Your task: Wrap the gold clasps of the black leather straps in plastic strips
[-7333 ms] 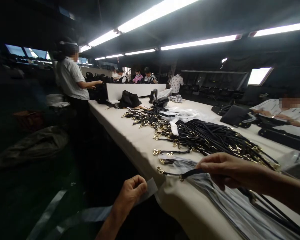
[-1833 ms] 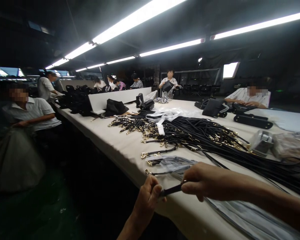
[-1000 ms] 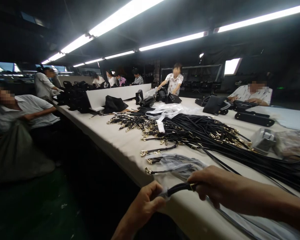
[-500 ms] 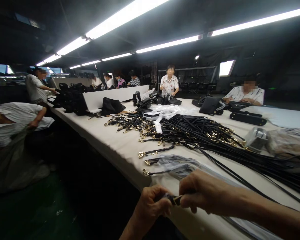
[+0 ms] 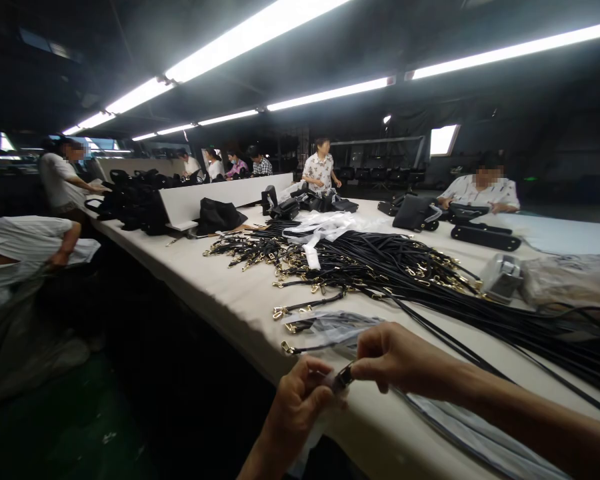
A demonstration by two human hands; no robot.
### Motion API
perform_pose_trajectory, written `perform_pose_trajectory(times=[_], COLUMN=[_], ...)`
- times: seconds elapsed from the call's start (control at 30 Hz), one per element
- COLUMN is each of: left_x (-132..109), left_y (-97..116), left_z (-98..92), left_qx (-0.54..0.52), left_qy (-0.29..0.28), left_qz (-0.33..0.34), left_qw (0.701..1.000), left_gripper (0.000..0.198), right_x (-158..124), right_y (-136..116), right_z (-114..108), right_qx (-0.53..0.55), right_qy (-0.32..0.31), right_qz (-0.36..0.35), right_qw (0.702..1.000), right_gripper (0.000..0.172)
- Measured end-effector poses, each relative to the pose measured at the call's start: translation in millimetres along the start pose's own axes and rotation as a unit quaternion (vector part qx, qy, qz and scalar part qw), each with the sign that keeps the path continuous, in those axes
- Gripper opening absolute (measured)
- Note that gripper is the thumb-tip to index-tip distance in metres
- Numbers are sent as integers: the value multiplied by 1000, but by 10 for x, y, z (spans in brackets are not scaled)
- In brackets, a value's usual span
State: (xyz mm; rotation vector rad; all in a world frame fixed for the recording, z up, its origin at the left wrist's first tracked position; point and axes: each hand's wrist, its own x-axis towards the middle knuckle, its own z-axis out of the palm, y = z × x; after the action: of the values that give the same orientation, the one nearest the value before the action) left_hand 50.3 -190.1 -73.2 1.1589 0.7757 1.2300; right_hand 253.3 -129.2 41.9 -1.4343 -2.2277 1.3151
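Head view, strap (image 5: 345, 375): between left hand (image 5: 294, 403) and right hand (image 5: 387, 357), at the edge of the worktop (image 5: 220, 277)
Axis: slanting up rightward, mostly hidden
Left hand: pinched on film (image 5: 314, 430) at the lower end
Right hand: clamped on the upper end, nearer the pile (image 5: 380, 257)

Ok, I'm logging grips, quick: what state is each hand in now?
Left hand: closed, holding translucent plastic at the black strap.
Right hand: closed, pinching the black strap.
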Motion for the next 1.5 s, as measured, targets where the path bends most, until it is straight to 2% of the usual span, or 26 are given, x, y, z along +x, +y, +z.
perform_pose_trajectory(times=[0.17,0.27,0.37,0.43,0.53,0.6,0.67,0.73,0.83,0.87,0.93,1.03,1.13,1.3,1.5], left_x=[42,28,11,14,45,72,92,99,85,78,65,51,45,43,42], left_y=[-25,-24,9,38,67,65,37,-21,-143,-179,-223,-201,-138,-116,-9], left_z=[-20,-22,10,31,34,13,-21,-61,-116,-128,-137,-117,-83,-19,118], left_qx=[-59,-71,33,116,118,80,54,35,2,-16,-55,-61,-28,-11,96], left_qy=[-14,-21,9,31,46,48,49,49,50,46,28,7,31,60,36], left_qz=[-43,-39,13,48,48,11,-28,-47,-42,-44,-55,-89,-112,-109,-10], left_qw=[997,996,999,992,991,996,997,997,998,998,997,994,993,992,995], left_gripper=[48,49,35,23,22,23,26,37,46,48,56,63,51,53,39], right_x=[-40,-16,46,79,80,50,8,-31,-63,-66,-61,-56,-76,-108,-74], right_y=[-68,-92,-79,-66,-56,-56,-57,-48,-3,19,57,57,-24,-112,-49], right_z=[103,69,17,33,161,264,315,281,122,70,0,-9,24,70,213], right_qx=[-134,-97,-1,15,-92,-214,-287,-270,-158,-135,-120,-134,-192,-280,-384], right_qy=[64,29,-17,-8,38,57,51,15,-35,-28,23,67,69,78,94], right_qz=[-76,-64,8,27,-41,-112,-145,-144,-75,-51,-27,-35,-44,-64,-94], right_qw=[986,993,1000,999,994,969,946,952,984,989,992,988,978,955,914], right_gripper=[17,17,22,23,18,16,19,17,14,12,12,12,11,12,15])
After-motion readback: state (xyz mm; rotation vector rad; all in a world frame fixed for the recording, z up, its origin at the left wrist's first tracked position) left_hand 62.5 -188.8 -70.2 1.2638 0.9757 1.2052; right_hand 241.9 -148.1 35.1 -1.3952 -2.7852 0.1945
